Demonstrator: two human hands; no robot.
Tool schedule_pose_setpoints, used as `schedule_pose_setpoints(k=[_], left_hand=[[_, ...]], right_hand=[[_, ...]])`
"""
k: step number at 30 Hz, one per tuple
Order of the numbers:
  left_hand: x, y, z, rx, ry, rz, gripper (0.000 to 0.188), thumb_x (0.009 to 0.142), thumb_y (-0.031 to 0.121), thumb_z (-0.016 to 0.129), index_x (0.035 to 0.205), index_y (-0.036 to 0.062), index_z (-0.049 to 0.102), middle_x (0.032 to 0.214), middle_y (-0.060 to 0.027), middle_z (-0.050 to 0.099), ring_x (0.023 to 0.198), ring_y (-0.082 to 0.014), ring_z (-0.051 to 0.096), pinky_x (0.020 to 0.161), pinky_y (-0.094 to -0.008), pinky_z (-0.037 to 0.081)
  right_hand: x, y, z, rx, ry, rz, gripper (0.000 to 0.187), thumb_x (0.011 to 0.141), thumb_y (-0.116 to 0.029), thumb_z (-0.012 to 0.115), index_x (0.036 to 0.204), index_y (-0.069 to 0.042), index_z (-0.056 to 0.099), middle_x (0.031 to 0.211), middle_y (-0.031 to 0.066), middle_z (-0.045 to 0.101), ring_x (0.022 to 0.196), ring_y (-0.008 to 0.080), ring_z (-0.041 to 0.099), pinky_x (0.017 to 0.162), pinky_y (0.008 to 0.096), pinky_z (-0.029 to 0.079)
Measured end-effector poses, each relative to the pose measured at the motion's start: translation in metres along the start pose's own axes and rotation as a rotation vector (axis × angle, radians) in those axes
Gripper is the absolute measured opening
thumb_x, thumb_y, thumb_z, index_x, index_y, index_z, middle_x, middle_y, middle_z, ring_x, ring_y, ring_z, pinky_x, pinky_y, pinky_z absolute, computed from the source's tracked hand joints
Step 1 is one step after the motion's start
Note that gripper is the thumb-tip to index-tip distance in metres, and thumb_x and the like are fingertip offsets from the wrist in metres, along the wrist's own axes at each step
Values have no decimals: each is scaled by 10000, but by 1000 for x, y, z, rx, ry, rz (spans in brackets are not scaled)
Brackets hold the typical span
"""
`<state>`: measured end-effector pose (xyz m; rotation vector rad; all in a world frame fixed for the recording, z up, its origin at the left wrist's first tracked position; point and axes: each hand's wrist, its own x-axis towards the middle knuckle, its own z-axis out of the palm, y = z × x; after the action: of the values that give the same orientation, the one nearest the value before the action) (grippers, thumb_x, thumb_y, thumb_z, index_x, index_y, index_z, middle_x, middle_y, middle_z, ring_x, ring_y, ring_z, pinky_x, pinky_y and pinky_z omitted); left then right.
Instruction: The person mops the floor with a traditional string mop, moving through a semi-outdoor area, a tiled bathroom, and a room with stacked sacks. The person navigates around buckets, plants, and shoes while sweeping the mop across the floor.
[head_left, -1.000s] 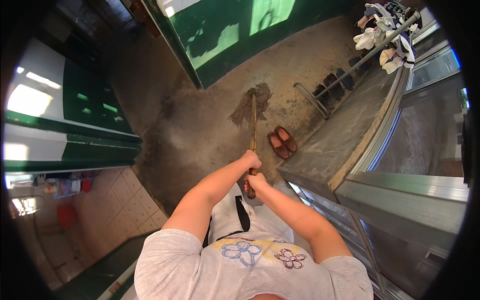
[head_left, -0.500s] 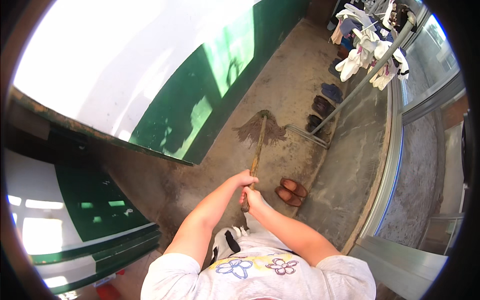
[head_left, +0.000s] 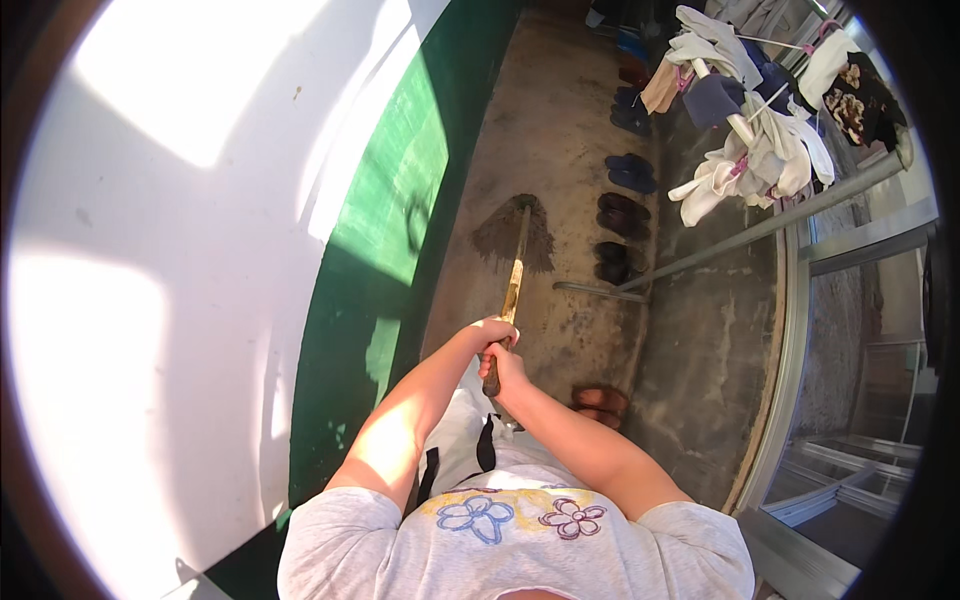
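Note:
A mop with a wooden handle points away from me, its brownish-grey strands spread on the concrete floor. My left hand wraps round the handle a little farther up. Just below it, my right hand grips the handle close to its butt end, which sticks out under the fingers. Both hands are closed, one right by the other, in front of my body.
Along the right wall stand several pairs of dark shoes, with brown slippers nearer me. A metal drying rack hung with socks and gloves leans over them. A green and white wall runs close on the left.
I have moved forward along the passage with the mop. The brown slippers now lie beside my right forearm, and the green wall has come alongside on the left.

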<state>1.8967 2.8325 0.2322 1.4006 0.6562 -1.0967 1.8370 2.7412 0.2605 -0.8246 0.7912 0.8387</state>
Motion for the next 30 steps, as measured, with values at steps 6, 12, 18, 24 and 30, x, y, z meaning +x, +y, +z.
schedule_pose_setpoints(k=[6,12,18,24,30], left_hand=[[66,108,-89,464,39,44,133,579,108,630,621,-1,566,566,-85,532,498,-187,501,454,-321,398],[140,233,-137,-73,-144,73,115,566,61,622,596,-10,537,567,-96,529,489,-189,513,440,-305,411],[205,377,-185,-9,-102,112,128,627,108,605,638,-8,550,580,-99,550,507,-186,540,479,-292,439],[265,537,-238,24,58,5,145,650,99,607,674,-37,562,602,-116,570,522,-195,563,501,-302,475],[330,661,-271,70,78,-42,119,674,55,585,689,-57,549,607,-126,556,516,-204,567,494,-323,496]], right_hand=[[70,-80,92,234,17,13,126,750,-76,531,687,-64,423,584,11,405,461,100,394,401,222,352],[140,-210,135,742,-359,322,147,776,-36,484,676,-70,383,583,-18,368,446,62,367,374,159,337],[243,-348,173,368,-266,259,187,783,-16,450,646,-103,356,532,-31,344,430,58,353,376,177,332],[323,-493,237,192,-189,156,109,799,-8,438,723,-66,385,570,1,395,455,81,386,387,194,349],[383,-608,276,100,-88,136,85,772,-6,466,742,-37,393,562,18,398,438,96,386,383,204,345]])
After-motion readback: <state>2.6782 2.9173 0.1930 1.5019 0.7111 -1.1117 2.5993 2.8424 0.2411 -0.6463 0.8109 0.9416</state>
